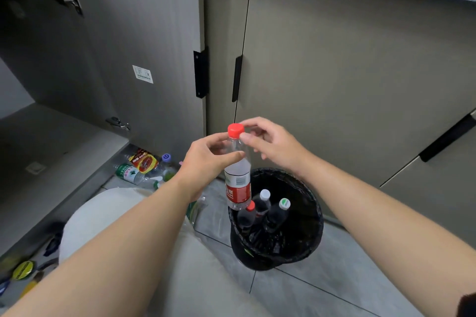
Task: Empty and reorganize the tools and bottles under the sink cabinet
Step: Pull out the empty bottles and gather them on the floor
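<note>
left hand (208, 157) gripped bottle (238, 177) above bin (316, 203); right hand (270, 144) pinched its cap (235, 130). risk: cap loosened, any dregs could slop outside bin.

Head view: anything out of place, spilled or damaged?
Loose bottles lie heaped on the floor by the open cabinet door. No spill or damage shows. Left hand and right hand hold the red-capped bottle.

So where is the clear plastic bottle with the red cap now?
The clear plastic bottle hangs upright at centre of the head view, left hand gripping its shoulder, right hand pinching its red cap, just above the rim of the black-lined bin.
</note>
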`<action>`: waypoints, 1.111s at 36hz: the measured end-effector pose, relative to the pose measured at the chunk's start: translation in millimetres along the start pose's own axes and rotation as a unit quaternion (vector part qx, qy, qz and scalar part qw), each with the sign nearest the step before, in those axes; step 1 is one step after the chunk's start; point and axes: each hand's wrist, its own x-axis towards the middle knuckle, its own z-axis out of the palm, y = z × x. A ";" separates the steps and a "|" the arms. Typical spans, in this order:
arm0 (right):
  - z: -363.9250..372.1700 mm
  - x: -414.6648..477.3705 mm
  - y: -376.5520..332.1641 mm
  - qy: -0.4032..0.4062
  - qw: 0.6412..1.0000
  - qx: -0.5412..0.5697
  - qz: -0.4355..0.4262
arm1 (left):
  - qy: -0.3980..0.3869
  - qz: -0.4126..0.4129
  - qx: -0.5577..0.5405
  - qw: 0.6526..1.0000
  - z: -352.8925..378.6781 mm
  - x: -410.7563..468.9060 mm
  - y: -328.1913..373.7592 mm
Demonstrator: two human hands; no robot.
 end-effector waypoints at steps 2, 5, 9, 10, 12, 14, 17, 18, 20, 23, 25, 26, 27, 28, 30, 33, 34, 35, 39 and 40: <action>6.4 3.8 -9.6 -0.002 0.995 -0.087 -0.039 | -0.036 0.023 0.017 0.999 0.9 -3.8 2.3; 12.9 4.2 -14.2 -0.004 0.985 -0.156 -0.071 | -0.062 0.037 0.038 0.997 2.8 -8.7 3.9; 3.4 0.7 -14.8 -0.006 0.977 -0.201 -0.068 | -0.062 0.036 0.067 0.995 3.4 -7.7 -0.8; -2.5 -0.6 -13.9 -0.009 0.975 -0.212 -0.062 | -0.056 0.034 0.077 0.995 3.5 -7.2 -2.2; -16.1 -4.0 -9.2 -0.032 0.970 -0.235 -0.042 | -0.040 0.028 0.098 0.994 4.0 -6.4 -5.3; -28.2 -8.7 -0.4 -0.068 0.963 -0.262 -0.010 | -0.026 0.020 0.120 0.992 4.2 -5.2 -8.3; -39.4 -18.2 20.1 -0.121 0.943 -0.307 0.048 | -0.011 0.017 0.137 0.990 4.2 -2.2 -11.7; -40.4 -22.0 28.4 -0.140 0.934 -0.322 0.066 | -0.008 0.017 0.142 0.990 4.4 -1.1 -12.7; -38.5 -30.2 47.5 -0.170 0.919 -0.344 0.097 | -0.008 0.019 0.158 0.987 5.3 1.1 -14.8; -29.0 -43.8 76.3 -0.203 0.900 -0.362 0.137 | -0.024 0.014 0.186 0.982 7.1 3.7 -19.5; -20.3 -53.4 94.8 -0.219 0.887 -0.376 0.153 | -0.045 0.009 0.197 0.979 8.5 3.9 -21.3; -16.1 -58.2 103.8 -0.222 0.883 -0.382 0.159 | -0.055 0.009 0.201 0.978 9.3 3.8 -21.6; -12.3 -62.6 112.7 -0.222 0.879 -0.389 0.165 | -0.062 0.010 0.205 0.977 10.1 3.7 -21.9; -8.9 -67.0 121.4 -0.221 0.874 -0.396 0.173 | -0.065 0.012 0.210 0.975 10.6 3.5 -22.2; -3.3 -74.7 138.0 -0.219 0.863 -0.414 0.191 | -0.064 0.017 0.221 0.973 11.1 4.0 -23.0; 1.9 -83.8 159.9 -0.200 0.850 -0.439 0.213 | -0.052 0.020 0.230 0.972 10.0 5.0 -24.6; 3.1 -86.2 165.7 -0.193 0.847 -0.445 0.218 | -0.048 0.020 0.230 0.972 9.5 5.2 -25.0; 4.1 -88.1 170.7 -0.187 0.844 -0.451 0.223 | -0.044 0.019 0.229 0.972 9.2 5.4 -25.4; 7.5 -95.2 185.9 -0.172 0.833 -0.468 0.239 | -0.044 0.016 0.232 0.972 8.1 5.3 -26.1; 8.6 -96.7 188.5 -0.174 0.829 -0.472 0.243 | -0.046 0.013 0.236 0.971 7.6 5.1 -26.2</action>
